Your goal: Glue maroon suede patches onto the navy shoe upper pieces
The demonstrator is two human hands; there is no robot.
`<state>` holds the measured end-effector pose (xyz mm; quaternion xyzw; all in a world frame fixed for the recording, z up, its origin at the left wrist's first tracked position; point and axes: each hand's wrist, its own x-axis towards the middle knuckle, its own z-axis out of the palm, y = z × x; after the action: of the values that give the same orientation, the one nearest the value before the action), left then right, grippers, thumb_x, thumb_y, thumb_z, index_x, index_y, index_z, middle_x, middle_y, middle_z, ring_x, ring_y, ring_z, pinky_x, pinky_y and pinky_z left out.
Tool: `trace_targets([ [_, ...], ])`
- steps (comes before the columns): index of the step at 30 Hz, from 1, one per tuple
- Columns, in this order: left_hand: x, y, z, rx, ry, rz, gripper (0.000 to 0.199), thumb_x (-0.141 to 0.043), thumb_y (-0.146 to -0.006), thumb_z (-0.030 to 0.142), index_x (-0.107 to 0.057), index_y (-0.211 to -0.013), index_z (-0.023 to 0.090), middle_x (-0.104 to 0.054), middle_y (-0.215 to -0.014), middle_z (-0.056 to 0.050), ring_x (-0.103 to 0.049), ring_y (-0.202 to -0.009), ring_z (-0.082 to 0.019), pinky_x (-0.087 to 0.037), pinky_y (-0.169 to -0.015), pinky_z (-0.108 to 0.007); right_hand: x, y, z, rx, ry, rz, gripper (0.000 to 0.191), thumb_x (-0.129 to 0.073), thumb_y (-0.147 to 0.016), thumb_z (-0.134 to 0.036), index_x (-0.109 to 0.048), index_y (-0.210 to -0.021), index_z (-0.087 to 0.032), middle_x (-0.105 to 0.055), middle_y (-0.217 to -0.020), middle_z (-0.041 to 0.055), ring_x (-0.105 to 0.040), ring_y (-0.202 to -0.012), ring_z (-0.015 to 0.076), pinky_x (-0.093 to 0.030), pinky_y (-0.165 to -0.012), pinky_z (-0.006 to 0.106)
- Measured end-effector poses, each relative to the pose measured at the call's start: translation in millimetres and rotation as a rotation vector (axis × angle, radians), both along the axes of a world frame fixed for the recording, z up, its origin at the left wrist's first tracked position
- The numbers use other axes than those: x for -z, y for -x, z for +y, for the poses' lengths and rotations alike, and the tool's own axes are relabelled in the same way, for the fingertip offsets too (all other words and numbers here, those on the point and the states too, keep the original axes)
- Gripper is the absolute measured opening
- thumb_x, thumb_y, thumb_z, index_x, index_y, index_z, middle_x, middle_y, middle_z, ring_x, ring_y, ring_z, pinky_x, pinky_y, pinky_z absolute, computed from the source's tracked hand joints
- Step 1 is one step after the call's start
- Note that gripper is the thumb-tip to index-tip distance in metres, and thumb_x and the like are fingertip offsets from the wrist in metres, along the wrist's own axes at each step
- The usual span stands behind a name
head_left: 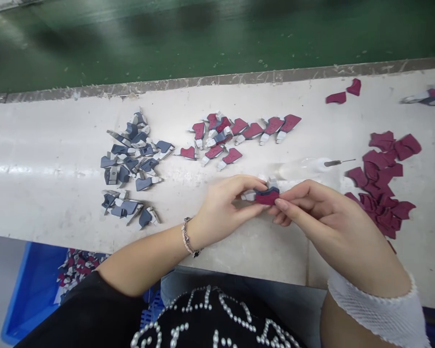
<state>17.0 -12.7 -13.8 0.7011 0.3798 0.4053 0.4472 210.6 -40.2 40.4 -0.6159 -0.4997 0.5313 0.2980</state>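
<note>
My left hand point(221, 208) is closed round a small grey and dark-blue plastic part point(249, 195), thumb and fingers on either side of it. A maroon cover piece point(267, 197) lies against the part's near side. My right hand point(322, 212) pinches the right end of that maroon piece with thumb and index finger, so both hands meet on one assembly. Just beyond them a white bottle with a thin needle tip point(304, 167) lies on its side. To the right is a pile of loose maroon cover pieces point(379, 181).
Grey-blue parts point(130, 154) are heaped on the left of the white bench point(50, 193). Parts with maroon covers point(253, 130) lie at the middle back. A green surface point(217, 43) runs behind the bench edge. Below left stands a blue bin point(32, 285) full of mixed parts.
</note>
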Motion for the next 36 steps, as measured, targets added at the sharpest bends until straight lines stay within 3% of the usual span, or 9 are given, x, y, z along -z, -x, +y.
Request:
trace_targets([
  [14,-3.4,-0.7,3.9,-0.005,-0.162,0.020,0.021,-0.081,-0.085,0.030,-0.074,-0.102,0.020,-0.081,-0.103,-0.007,-0.077,-0.093,-0.016,-0.062,-0.065,-0.022,-1.4,-7.8,1.4,-0.004,0.063,-0.009,0.035,-0.071,-0.087,-0.059,-0.060,-0.085,-0.025,-0.074,-0.072,0.0013,-0.072,-0.067,0.0198,-0.059,-0.065,0.034],
  [18,-4.3,-1.1,4.6,-0.006,-0.164,0.003,0.022,-0.081,-0.085,0.032,-0.075,-0.103,0.022,-0.081,-0.101,-0.005,-0.078,-0.092,-0.016,-0.064,-0.072,-0.024,-0.1,-13.8,-1.1,-0.028,0.080,-0.050,0.037,-0.069,-0.088,-0.061,-0.060,-0.097,-0.027,-0.071,-0.072,-0.0011,-0.067,-0.064,0.0185,-0.053,-0.059,0.031],
  [22,-6.1,0.1,6.1,0.028,-0.176,-0.013,0.025,-0.083,-0.083,0.029,-0.074,-0.105,0.022,-0.081,-0.103,-0.005,-0.078,-0.093,-0.016,-0.064,-0.078,-0.025,1.3,-16.8,0.3,-0.083,0.039,-0.093,0.039,-0.060,-0.093,-0.063,-0.064,-0.113,-0.030,-0.072,-0.085,0.0001,-0.067,-0.077,0.0197,-0.052,-0.067,0.032],
  [24,-7.8,0.6,7.0,0.058,-0.190,-0.026,0.026,-0.084,-0.082,0.027,-0.074,-0.105,0.020,-0.081,-0.102,-0.006,-0.078,-0.095,-0.016,-0.064,-0.081,-0.024,0.4,-15.8,2.7,-0.142,0.019,-0.080,0.037,-0.056,-0.096,-0.063,-0.067,-0.106,-0.029,-0.070,-0.087,0.0009,-0.065,-0.081,0.0195,-0.051,-0.071,0.032],
  [28,-9.8,0.8,7.5,0.119,-0.209,-0.032,0.026,-0.083,-0.083,0.026,-0.073,-0.105,0.019,-0.082,-0.102,-0.007,-0.078,-0.097,-0.016,-0.064,-0.086,-0.023,-0.6,-14.6,4.3,-0.229,0.021,-0.008,0.034,-0.053,-0.100,-0.056,-0.061,-0.086,-0.026,-0.058,-0.078,-0.0006,-0.056,-0.073,0.0167,-0.045,-0.064,0.029],
  [36,-8.2,1.0,5.5,0.147,-0.246,-0.036,0.028,-0.083,-0.082,0.024,-0.074,-0.107,0.017,-0.081,-0.102,-0.007,-0.078,-0.097,-0.015,-0.064,-0.089,-0.023,2.8,-15.5,1.3,-0.260,0.007,-0.058,0.039,-0.047,-0.103,-0.056,-0.052,-0.080,-0.024,-0.047,-0.072,-0.0026,-0.047,-0.066,0.0140,-0.039,-0.058,0.029],
])
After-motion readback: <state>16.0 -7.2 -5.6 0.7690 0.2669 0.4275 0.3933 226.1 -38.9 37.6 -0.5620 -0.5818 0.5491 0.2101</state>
